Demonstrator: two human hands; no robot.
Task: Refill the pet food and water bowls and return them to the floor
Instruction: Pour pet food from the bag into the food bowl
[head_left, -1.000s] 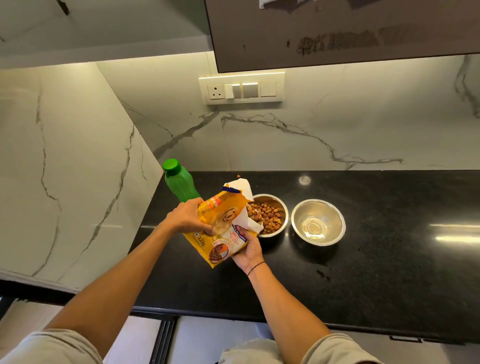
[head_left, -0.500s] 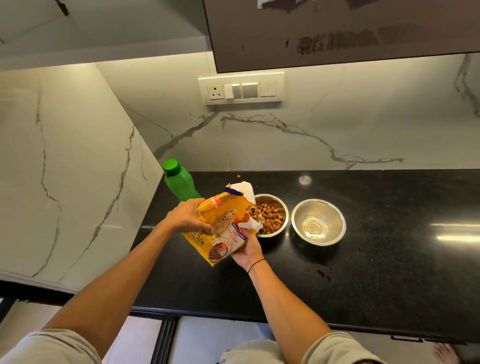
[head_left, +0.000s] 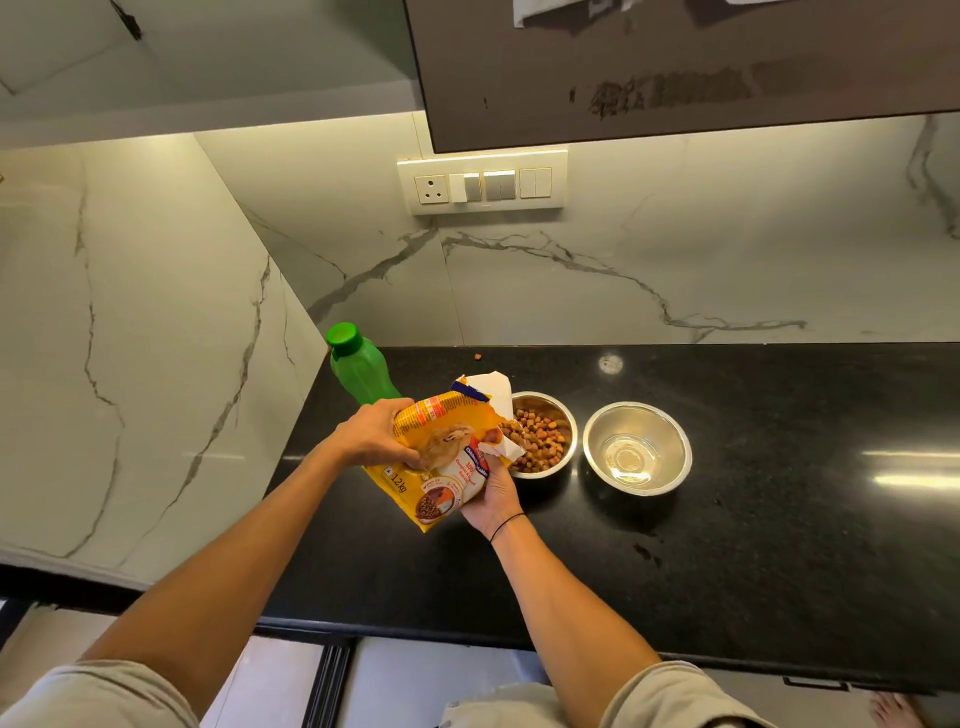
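Gripping food bag (head_left: 441, 457) both hands, mouth over kibble bowl (head_left: 563, 415).

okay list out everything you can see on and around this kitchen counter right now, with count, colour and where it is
Food bag: one, yellow, held tilted over the kibble bowl.
Kibble bowl: one, steel, brown kibble inside, mid-counter.
Water bowl: one, steel, a little water, right of the kibble bowl.
Bottle: one, green, capped, behind the bag.
Stray kibble: one, brown, near the wall.
Counter: one, black.
Switch panel: one, cream, on the marble wall.
Left hand: gripping the bag's top.
Right hand: supporting the bag underneath.
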